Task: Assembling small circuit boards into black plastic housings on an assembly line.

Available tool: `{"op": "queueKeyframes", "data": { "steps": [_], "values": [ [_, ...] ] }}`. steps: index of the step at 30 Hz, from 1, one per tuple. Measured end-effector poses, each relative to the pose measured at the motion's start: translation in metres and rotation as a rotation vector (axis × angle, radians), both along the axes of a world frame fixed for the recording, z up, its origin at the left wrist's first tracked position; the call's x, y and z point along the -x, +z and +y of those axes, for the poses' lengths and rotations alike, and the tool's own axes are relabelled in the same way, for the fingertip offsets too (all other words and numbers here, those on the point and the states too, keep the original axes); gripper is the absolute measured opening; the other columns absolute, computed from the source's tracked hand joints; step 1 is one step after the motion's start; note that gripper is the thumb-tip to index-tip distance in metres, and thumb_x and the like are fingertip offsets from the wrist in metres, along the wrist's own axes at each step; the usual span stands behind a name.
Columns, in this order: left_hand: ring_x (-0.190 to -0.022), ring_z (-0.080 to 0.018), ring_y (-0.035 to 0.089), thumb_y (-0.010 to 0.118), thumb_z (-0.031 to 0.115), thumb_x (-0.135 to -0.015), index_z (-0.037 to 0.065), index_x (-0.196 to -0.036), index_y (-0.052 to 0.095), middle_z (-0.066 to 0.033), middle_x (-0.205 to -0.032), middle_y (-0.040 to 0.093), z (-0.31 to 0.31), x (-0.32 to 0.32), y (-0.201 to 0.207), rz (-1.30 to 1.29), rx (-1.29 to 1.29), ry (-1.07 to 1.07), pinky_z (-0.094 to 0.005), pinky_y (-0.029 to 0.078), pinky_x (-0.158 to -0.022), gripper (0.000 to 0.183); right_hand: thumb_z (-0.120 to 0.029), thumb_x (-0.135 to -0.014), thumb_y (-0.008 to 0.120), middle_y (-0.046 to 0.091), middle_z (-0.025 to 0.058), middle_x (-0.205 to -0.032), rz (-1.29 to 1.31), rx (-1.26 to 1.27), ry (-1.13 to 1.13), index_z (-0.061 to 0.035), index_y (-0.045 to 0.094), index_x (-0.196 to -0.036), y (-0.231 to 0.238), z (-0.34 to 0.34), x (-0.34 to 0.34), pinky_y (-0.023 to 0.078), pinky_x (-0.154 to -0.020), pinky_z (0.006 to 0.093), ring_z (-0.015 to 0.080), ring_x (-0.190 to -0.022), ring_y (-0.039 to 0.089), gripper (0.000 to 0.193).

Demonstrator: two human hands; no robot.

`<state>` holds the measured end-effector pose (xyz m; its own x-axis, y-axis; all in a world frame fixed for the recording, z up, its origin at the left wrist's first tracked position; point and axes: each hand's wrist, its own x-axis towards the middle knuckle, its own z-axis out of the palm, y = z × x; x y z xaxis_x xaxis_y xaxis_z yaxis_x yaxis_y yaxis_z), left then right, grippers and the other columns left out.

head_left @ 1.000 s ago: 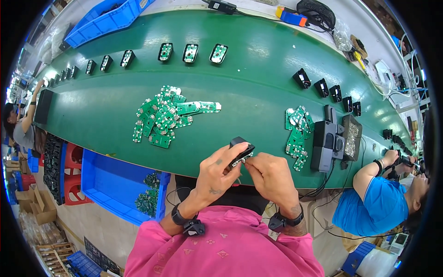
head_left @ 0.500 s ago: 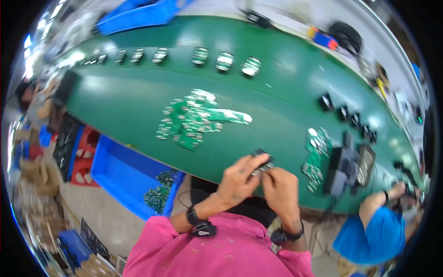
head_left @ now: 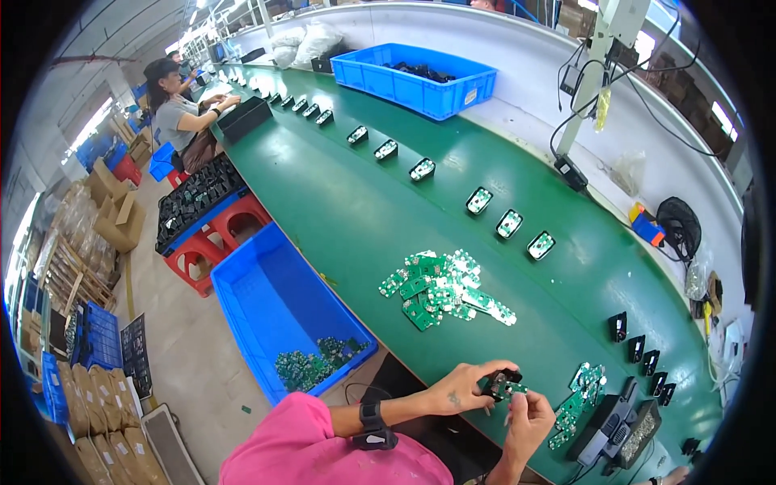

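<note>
Close to the front edge of the green bench, my left hand (head_left: 467,390) grips a small black plastic housing (head_left: 503,377). My right hand (head_left: 529,420) pinches a small green circuit board (head_left: 511,391) right at that housing; how far the board sits inside cannot be made out. Beyond my hands lies a heap of green circuit boards (head_left: 420,314). A smaller pile of boards (head_left: 584,388) is to the right of my right hand, beside a dark grey device (head_left: 602,428) and a tray of small metal parts (head_left: 643,432).
Black housings with boards inside (head_left: 478,200) form a long row across the bench (head_left: 339,186). Several black housings (head_left: 618,326) stand at right. A blue bin (head_left: 242,323) holding boards is at left. Farther off are a blue crate (head_left: 380,79) and a co-worker (head_left: 174,113).
The view has swung left, showing more of the far bench and a co-worker. Both hands remain together at the black housing, and the green board in my right fingers now shows clearly.
</note>
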<state>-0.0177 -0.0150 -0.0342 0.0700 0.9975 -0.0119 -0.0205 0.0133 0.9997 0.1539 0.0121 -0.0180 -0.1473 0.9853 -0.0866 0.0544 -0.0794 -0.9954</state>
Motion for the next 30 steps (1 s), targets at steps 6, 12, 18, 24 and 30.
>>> {"op": "queueKeyframes", "data": {
  "steps": [6,12,18,24,30],
  "values": [
    [-0.076,-0.0064,0.06,0.069,-0.005,-0.082,0.012,-0.14,0.052,-0.0077,-0.12,0.066,0.006,-0.005,-0.005,-0.023,-0.095,0.034,-0.0245,0.051,-0.062,0.063,-0.008,-0.093,0.067,0.058,0.0011,-0.063,0.046,-0.077,-0.077,0.0002,0.06,-0.074,-0.018,0.007,0.002,0.032,-0.043,0.0194,0.0038,-0.049,0.047,0.022],
    [-0.085,-0.0138,0.065,0.066,0.0,-0.086,0.01,-0.132,0.059,-0.0119,-0.127,0.06,0.004,-0.007,-0.005,0.046,-0.085,0.041,-0.0277,0.057,-0.073,0.048,-0.01,-0.093,0.068,0.053,-0.0007,-0.054,0.062,0.098,-0.011,-0.0021,0.057,-0.065,-0.002,0.011,-0.002,0.028,-0.039,0.02,0.004,-0.043,0.043,0.031],
    [-0.086,-0.0219,0.068,0.065,0.002,-0.086,0.012,-0.131,0.06,-0.0151,-0.118,0.065,-0.005,-0.017,-0.007,0.192,-0.291,0.196,-0.0333,0.057,-0.074,0.046,-0.009,-0.09,0.069,0.054,0.0001,-0.054,-0.135,-0.031,-0.003,-0.0001,0.056,-0.064,0.003,-0.009,0.004,0.032,-0.042,0.0242,0.0055,-0.047,0.048,0.031],
    [-0.101,-0.0274,0.068,0.059,-0.002,-0.087,0.008,-0.128,0.061,-0.0173,-0.119,0.065,0.007,-0.016,-0.01,0.299,-0.41,0.213,-0.0346,0.056,-0.083,0.042,-0.014,-0.094,0.062,0.061,0.0135,-0.064,-0.464,-0.313,0.116,0.0014,0.061,-0.076,0.02,-0.009,0.006,0.044,-0.052,0.0361,0.0262,-0.053,0.058,0.024],
    [-0.101,-0.0163,0.065,0.049,-0.013,-0.088,0.001,-0.131,0.057,-0.0114,-0.121,0.064,0.007,0.001,0.01,-0.074,-0.114,0.067,-0.0299,0.057,-0.085,0.045,-0.016,-0.092,0.066,0.054,0.0146,-0.059,-0.502,-0.446,0.152,-0.0004,0.058,-0.069,0.039,0.009,0.014,0.04,-0.05,0.0392,0.0312,-0.051,0.054,0.029]
  ]
}}
